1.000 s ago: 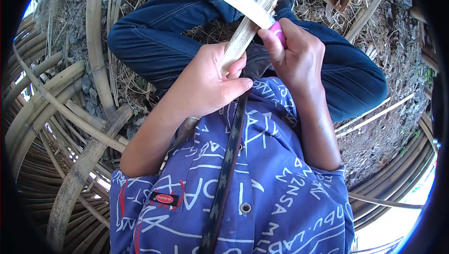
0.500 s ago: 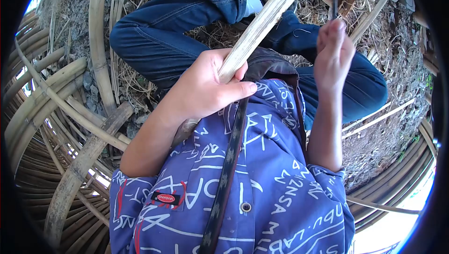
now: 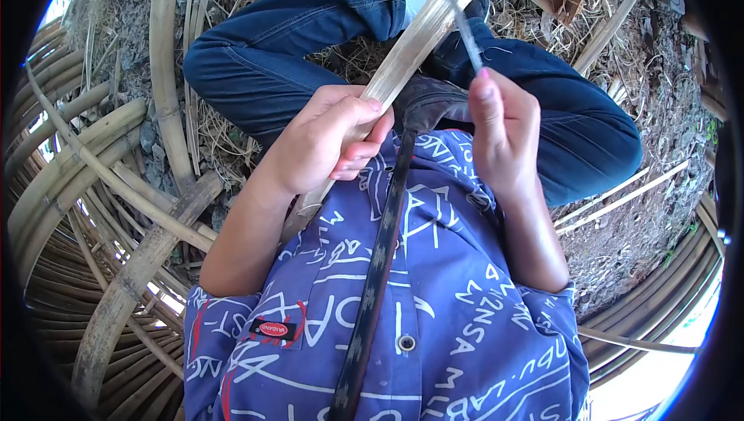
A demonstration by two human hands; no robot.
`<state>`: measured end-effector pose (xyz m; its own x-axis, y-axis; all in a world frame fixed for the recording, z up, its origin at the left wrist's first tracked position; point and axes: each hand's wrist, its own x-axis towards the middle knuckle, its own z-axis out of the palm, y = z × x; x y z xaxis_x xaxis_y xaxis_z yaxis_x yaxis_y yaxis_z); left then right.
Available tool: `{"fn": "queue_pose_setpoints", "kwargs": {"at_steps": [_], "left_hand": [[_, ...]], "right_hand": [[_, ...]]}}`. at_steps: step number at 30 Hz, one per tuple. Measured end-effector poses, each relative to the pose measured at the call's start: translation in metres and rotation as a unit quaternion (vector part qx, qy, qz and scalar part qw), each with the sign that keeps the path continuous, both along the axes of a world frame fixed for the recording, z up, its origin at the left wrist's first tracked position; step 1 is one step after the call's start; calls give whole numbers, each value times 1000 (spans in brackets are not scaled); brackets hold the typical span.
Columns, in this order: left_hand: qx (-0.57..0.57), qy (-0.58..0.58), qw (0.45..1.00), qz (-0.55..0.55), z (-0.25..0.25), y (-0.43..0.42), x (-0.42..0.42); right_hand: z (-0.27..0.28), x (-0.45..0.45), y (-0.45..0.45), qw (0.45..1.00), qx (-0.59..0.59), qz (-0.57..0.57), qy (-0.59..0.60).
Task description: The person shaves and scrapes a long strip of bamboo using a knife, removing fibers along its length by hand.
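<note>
A split bamboo strip (image 3: 411, 53) slants from beside my chest up toward my feet. My left hand (image 3: 322, 138) is closed round it, with the thumb lying on its upper face. In my right hand (image 3: 508, 130) is a thin, narrow blade that looks like a knife (image 3: 463, 29); its handle is hidden in my fist. The blade is slightly blurred and crosses over the far part of the strip. I cannot tell whether the two touch.
My crossed legs in jeans (image 3: 263, 56) lie on ground strewn with shavings (image 3: 232, 122). Curved bamboo poles (image 3: 116, 289) stand at the left, and a bamboo piece (image 3: 164, 72) lies beside my knee. More thin strips (image 3: 612, 196) lie at the right.
My right hand has swung left and nearer my body, bringing the blade across the bamboo strip. My left thumb has shifted onto the strip's face, and the strip has moved slightly left.
</note>
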<state>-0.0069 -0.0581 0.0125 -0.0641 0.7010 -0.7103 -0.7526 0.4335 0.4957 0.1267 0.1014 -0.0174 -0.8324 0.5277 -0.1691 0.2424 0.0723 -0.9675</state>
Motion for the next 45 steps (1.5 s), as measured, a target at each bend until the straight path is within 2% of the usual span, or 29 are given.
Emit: {"fn": "queue_pose_setpoints", "kwargs": {"at_steps": [5, 11, 13, 16, 20, 22, 25, 29, 31, 32, 35, 36, 38, 45], "left_hand": [[-7, -16, 1000, -15, 2, -1, 0], [-18, 27, 999, -6, 7, -4, 4], [3, -49, 999, -1, 1, -8, 3], [-3, -63, 998, 0, -2, -12, 3], [10, 10, 1000, -10, 4, -8, 9], [-19, 39, 999, -8, 4, -7, 11], [-25, 28, 999, 8, 4, -6, 13], [-3, 14, 1000, -3, -1, -8, 10], [48, -62, 993, 94, -7, -10, 10], [47, -60, 992, 96, -8, -10, 10], [47, -175, 970, 162, -14, -13, 9], [47, -174, 970, 164, -14, -12, 9], [18, -44, 987, 151, -10, -8, 10], [32, -55, 983, 173, -18, -16, 8]], "right_hand": [[5, -5, -8, 997, 48, 59, -27], [1, -9, -20, 988, 116, 97, -17], [0, -10, -22, 986, 127, 104, -14], [-1, -12, -24, 982, 137, 120, -40], [-2, -13, -26, 982, 148, 107, -43], [-3, -13, -27, 978, 176, 98, -52], [-2, -14, -25, 967, 227, 97, -56], [-8, -15, -25, 977, 196, 75, -31], [-6, -16, -21, 965, 241, 94, -39], [-7, -16, -20, 965, 240, 96, -37], [-11, -13, -20, 979, 180, 91, -22], [-10, -13, -19, 979, 179, 93, -21], [-6, -14, -18, 985, 140, 95, -33], [0, -16, -16, 989, 85, 106, -54]]}}
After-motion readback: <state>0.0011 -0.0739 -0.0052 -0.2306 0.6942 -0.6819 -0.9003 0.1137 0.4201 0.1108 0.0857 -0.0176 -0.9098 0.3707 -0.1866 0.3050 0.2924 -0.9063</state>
